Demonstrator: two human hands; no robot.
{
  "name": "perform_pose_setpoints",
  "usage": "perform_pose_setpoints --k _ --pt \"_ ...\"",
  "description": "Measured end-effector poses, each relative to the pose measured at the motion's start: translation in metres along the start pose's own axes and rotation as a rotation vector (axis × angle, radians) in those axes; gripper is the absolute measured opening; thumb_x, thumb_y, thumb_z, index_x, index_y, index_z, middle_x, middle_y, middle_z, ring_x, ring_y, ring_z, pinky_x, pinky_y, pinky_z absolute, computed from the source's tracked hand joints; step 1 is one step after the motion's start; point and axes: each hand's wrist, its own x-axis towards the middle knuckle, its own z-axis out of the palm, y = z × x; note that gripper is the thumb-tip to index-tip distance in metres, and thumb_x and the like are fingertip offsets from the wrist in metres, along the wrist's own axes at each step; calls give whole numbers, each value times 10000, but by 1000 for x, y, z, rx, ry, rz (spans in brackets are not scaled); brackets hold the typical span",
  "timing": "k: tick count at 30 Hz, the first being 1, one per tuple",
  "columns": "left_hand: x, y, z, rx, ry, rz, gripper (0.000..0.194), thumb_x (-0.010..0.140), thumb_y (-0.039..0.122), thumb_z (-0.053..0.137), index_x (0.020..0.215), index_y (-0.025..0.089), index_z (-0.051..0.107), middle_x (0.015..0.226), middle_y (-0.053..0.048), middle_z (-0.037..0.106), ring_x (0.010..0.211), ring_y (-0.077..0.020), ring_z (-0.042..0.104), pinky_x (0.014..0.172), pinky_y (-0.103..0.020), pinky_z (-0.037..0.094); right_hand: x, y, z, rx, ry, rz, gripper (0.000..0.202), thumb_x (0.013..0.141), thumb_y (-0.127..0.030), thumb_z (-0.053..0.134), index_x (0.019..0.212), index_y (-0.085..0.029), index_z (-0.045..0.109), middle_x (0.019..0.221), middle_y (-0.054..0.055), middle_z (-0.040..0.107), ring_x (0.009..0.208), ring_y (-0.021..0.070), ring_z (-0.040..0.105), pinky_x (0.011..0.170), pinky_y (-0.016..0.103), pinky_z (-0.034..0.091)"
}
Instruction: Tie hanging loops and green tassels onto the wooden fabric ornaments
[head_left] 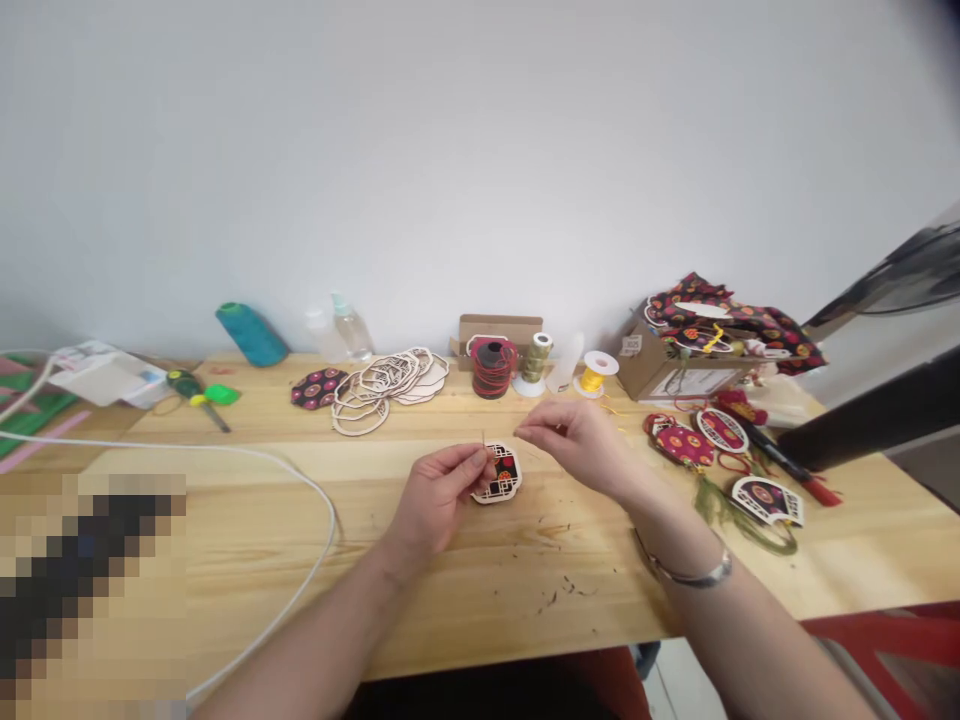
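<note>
Near the middle of the wooden table, my left hand (444,492) pinches the left side of a small wooden-framed ornament (508,474) with dark patterned fabric inside. A thin upright sliver, maybe a needle, rises from beside my left thumb. My right hand (574,440) is raised a little to the right of the ornament, apart from it. Its thumb and index finger are pressed together; whatever they hold is too small to name. Behind the hands stand a red cord spool (492,369), an olive thread spool (538,362) and a yellow thread spool (595,374).
Several wooden frames (390,383) lie at the back, left of the spools. A box of fabric (667,362) and finished ornaments (766,500) occupy the right. A white cable (328,520) curves across the left, near a screwdriver (206,405) and a teal thread cone (253,335).
</note>
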Motion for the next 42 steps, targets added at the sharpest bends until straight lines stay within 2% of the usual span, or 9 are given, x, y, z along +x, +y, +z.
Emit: perform_pose_setpoints --k 2,6,11,19,27,33,37,42 --pt "1 -2 -1 58 -14 11 168 633 273 769 700 123 730 593 -19 650 548 -76 532 551 -192 412 5 2 13 244 48 77 174 791 -286 593 753 -165 713 731 37 677 682 141 590 630 271 450" --pt "1 -6 -5 147 -48 31 139 691 269 731 744 140 738 626 -17 659 569 -80 531 572 -202 415 6 11 33 633 22 251 170 687 -314 690 765 -166 721 731 26 698 666 138 606 653 283 471" --pt "1 -9 -6 175 -78 13 138 713 275 714 772 154 745 632 -18 661 576 -83 531 560 -200 406 -3 19 46 879 -58 270 191 670 -323 721 759 -154 706 650 15 685 618 130 613 631 275 477" --pt "1 -11 -6 268 -84 21 139 722 277 704 785 163 750 638 -17 659 592 -92 528 575 -212 410 -5 19 48 951 -89 227 159 702 -295 704 735 -141 684 604 11 662 585 115 599 582 247 462" --pt "-1 -6 -2 467 -98 103 137 774 268 645 816 178 740 667 4 662 614 -92 540 589 -198 428 -4 16 44 782 36 255 142 676 -266 700 631 -146 636 573 -3 635 550 103 556 534 230 428" --pt "-1 -9 -4 633 -95 133 140 782 279 628 816 194 734 730 -1 708 663 -116 598 636 -207 469 -4 20 31 766 231 229 149 641 -282 722 611 -171 627 595 -27 588 556 85 484 550 233 394" --pt "-1 -11 -5 685 -73 152 148 779 277 624 834 194 733 770 -12 727 736 -147 639 714 -238 495 -5 25 20 793 368 219 134 633 -287 730 625 -188 640 622 -24 592 573 89 472 570 243 392" --pt "2 -14 -7 710 -45 157 154 770 288 628 830 193 734 806 -26 730 769 -163 646 733 -255 499 -8 31 3 836 539 150 124 634 -279 736 622 -188 652 585 -29 564 553 83 451 560 238 386"
